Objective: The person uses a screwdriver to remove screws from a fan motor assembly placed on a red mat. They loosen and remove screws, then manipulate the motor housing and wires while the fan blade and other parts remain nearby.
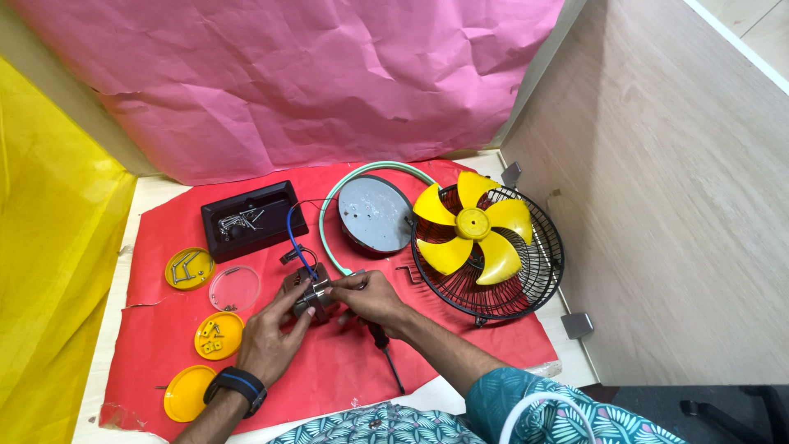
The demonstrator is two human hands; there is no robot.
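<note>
Both grips closed on motor [311, 294]: left hand [271, 341] cupping it, right hand [371, 298] pinching its top. Held over red mat [460, 341], between clear lid [234, 288] and fan [486, 251]. Screwdriver [385, 349] under right wrist.

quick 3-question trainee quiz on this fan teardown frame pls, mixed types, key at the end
1. True or false: the yellow fan blade lies on the black wire grille.
2. Which container holds loose screws? A) black tray B) clear round lid C) grey disc
3. Which hand wears the dark wrist band?

Key: 1 true. 2 A. 3 the left hand; with the right hand it grips the small motor part with blue wire.
</note>
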